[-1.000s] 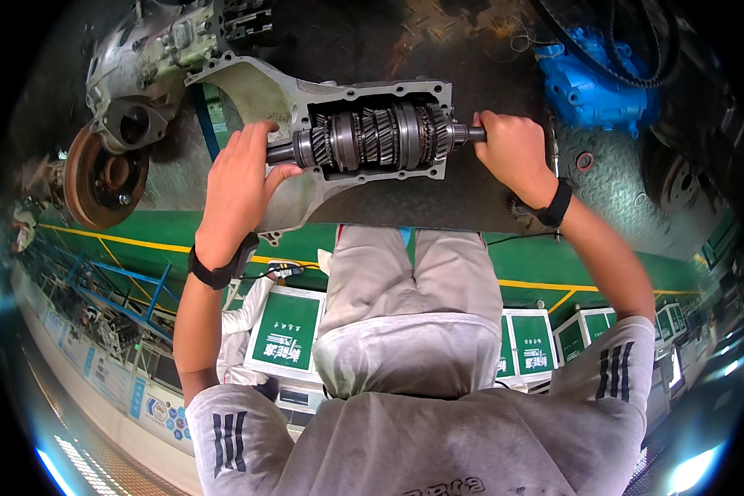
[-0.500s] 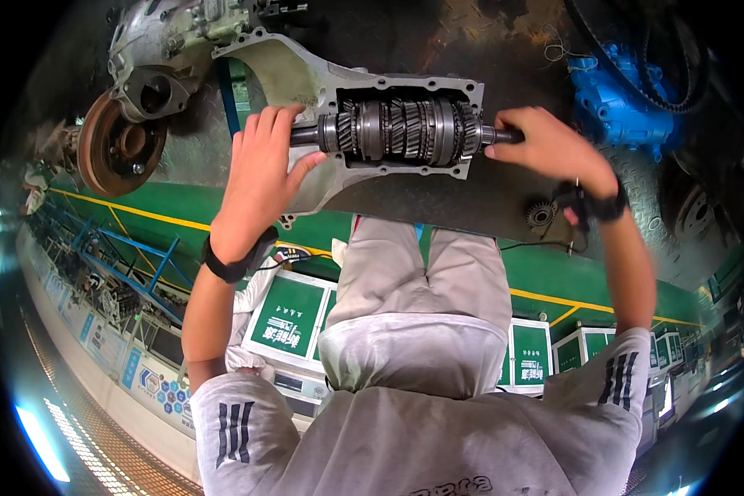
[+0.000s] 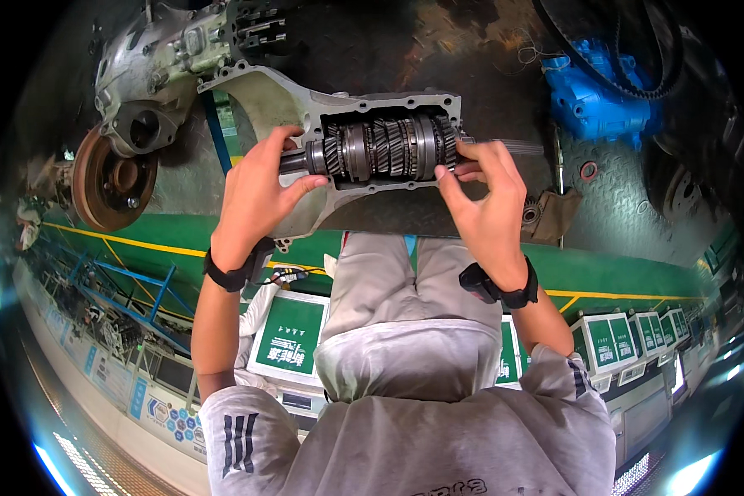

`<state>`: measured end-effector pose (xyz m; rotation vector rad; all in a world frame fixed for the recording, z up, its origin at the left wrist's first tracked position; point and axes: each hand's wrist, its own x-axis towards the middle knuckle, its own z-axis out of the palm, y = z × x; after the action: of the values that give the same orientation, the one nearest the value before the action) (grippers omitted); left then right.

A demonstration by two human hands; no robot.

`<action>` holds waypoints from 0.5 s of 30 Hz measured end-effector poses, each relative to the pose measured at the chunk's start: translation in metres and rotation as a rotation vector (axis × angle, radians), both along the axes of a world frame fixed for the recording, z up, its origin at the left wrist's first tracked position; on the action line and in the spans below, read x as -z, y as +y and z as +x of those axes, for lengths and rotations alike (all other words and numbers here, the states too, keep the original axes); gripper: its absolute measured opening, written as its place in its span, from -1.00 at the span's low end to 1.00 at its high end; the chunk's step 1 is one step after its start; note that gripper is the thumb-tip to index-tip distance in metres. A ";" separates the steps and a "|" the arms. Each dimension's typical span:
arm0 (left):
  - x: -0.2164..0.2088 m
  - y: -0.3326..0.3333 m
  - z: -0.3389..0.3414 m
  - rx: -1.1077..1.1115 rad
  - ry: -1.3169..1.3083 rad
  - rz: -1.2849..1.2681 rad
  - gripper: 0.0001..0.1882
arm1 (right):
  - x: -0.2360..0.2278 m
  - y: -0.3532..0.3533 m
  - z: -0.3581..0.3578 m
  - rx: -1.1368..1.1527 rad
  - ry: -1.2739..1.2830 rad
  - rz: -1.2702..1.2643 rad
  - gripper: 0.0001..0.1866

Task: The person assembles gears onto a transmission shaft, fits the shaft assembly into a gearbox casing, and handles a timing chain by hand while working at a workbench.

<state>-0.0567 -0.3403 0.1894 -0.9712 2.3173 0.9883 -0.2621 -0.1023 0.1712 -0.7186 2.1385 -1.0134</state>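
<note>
A gear shaft (image 3: pixel 384 149) with several helical gears and rings lies lengthwise in the open grey transmission housing (image 3: pixel 364 105). My left hand (image 3: pixel 260 186) is closed round the shaft's left end, its thumb stretched along the near rim of the housing. At the other end, my right hand (image 3: pixel 492 198) pinches the rightmost gear between thumb and fingers. Part of the shaft under both hands is hidden. The right end of the shaft reaches out past my right fingers over the table.
A blue metal casing (image 3: pixel 599 103) with a black belt (image 3: pixel 674 58) stands at right. A small gear (image 3: pixel 531 212), a brown piece (image 3: pixel 560 213) and a red ring (image 3: pixel 588 171) lie near the front edge. At left are another metal housing (image 3: pixel 174 58) and a rusty brake disc (image 3: pixel 116 178).
My right hand has moved left, from the shaft's outer end to the rightmost gear. My left hand stays at the left end. The whole view has shifted slightly.
</note>
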 end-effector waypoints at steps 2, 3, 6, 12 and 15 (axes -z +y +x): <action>-0.003 -0.002 -0.004 -0.036 -0.037 0.046 -0.09 | 0.004 0.004 0.001 0.078 -0.053 -0.029 -0.66; -0.004 -0.002 -0.004 -0.059 -0.020 0.060 -0.10 | 0.000 0.003 0.001 0.081 -0.053 -0.025 -0.66; 0.001 0.007 -0.003 0.018 0.148 -0.104 -0.11 | -0.008 0.001 0.009 0.025 0.031 0.084 -0.56; 0.000 0.020 -0.015 0.198 0.381 -0.121 -0.15 | -0.011 -0.003 0.015 0.053 0.117 0.068 -0.20; 0.002 0.028 -0.022 0.205 0.346 -0.100 -0.11 | -0.018 0.001 0.004 -0.152 0.255 0.138 -0.13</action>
<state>-0.0786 -0.3125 0.1872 -0.6177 2.7084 1.0283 -0.2583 -0.1017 0.1890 -0.9688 2.3025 -0.7175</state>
